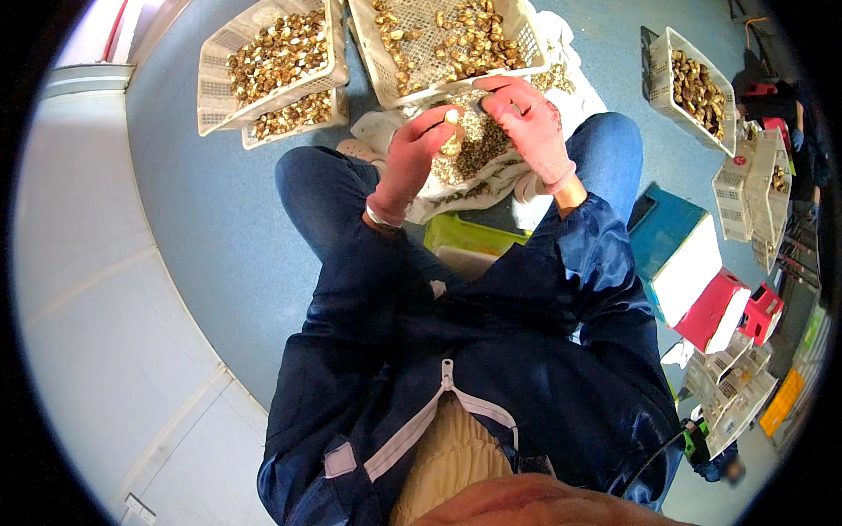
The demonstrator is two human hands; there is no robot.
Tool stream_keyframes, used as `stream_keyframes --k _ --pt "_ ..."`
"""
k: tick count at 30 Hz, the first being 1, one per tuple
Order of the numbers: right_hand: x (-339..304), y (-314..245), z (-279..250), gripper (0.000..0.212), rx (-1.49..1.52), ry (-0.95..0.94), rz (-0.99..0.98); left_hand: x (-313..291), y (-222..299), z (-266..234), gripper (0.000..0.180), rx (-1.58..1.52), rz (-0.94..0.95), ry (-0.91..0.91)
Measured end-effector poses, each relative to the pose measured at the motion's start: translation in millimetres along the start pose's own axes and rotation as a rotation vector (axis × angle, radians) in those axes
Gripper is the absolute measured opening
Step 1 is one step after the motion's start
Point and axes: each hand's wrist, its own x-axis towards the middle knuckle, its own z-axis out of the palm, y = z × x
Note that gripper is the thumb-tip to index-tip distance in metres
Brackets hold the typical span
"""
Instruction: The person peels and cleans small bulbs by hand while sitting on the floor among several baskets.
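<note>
Both my hands wear pink knit gloves and are raised between my knees, a small gap apart. My left hand [412, 158] pinches a small mushroom [451, 140], cream and brown with a pale tip, between thumb and fingers. My right hand [531, 127] is curled, its thumb and forefinger drawn together facing the mushroom; anything in that pinch is too small to make out. Beneath them a heap of small brown and cream bits [478, 145] lies on a white cloth [438, 203]. Just beyond stands a white plastic crate [421, 92], partly filled with mushrooms.
Two stacked crates [215, 105] of mushrooms stand at the far left, another mushroom crate [667, 96] at the far right. A yellow-green tub [474, 232] sits between my legs. To my right are a blue box [671, 237], a red stool [715, 307] and more crates [732, 197]. A wall [79, 263] borders the left.
</note>
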Motion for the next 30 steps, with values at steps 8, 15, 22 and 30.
stream_keyframes --k 8,15,22,30 --pt "-2.8 4.5 8.7 0.013 -0.080 -0.049 -0.113 -1.0 -1.4 1.4 0.032 -0.212 0.014 -0.097" --pt "-3.4 6.8 13.6 0.014 -0.093 0.008 -0.112 1.6 -3.5 2.6 0.036 -0.113 0.041 -0.078" --pt "-3.3 4.0 16.6 0.014 -0.096 0.058 -0.087 2.8 -3.2 5.8 0.035 -0.115 0.062 -0.075" --pt "-2.4 -7.1 13.8 0.014 0.109 -0.037 0.058 -1.9 -9.2 -5.7 0.034 0.282 0.356 -0.048"
